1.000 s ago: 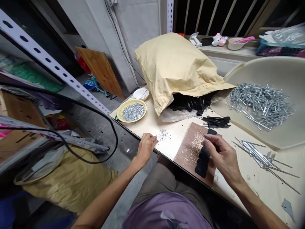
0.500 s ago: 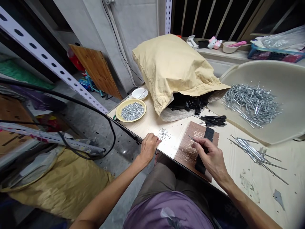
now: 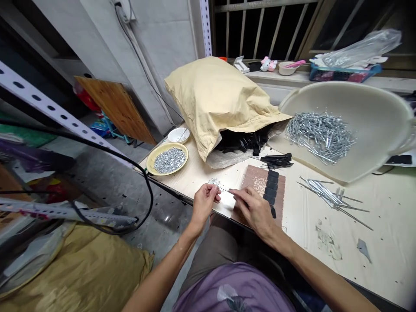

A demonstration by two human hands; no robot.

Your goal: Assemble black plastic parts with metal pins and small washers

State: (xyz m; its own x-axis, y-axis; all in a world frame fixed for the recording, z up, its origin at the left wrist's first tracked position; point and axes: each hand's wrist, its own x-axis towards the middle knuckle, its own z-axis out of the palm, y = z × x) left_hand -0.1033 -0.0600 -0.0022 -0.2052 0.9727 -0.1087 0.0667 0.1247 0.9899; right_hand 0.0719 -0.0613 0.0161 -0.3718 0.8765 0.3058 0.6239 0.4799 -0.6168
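My left hand (image 3: 204, 201) is closed in a pinch at the table's front edge, beside a small scatter of tiny silvery metal pieces (image 3: 213, 181). Whatever sits between its fingertips is too small to make out. A thin metal pin (image 3: 227, 190) pokes out of the closed fingers of my right hand (image 3: 255, 210), its tip pointing at my left fingertips. Under and behind the right hand lies a brown board (image 3: 281, 180) with a row of black caps (image 3: 271, 190) and pale specks. Several long metal pins (image 3: 328, 193) lie loose to the right.
A yellow plate (image 3: 150, 167) of metal bits and a white bowl (image 3: 183, 138) stand at the left. Behind, a large paper sack (image 3: 217, 95) spills black parts (image 3: 276, 160). A cream basin (image 3: 380, 125) at the right holds many pins. A black cable (image 3: 151, 190) loops at the left.
My right hand has moved left with the pin, off the black caps and close to my left hand. The left hand has lifted slightly and turned its fingertips toward the pin. The view has shifted.
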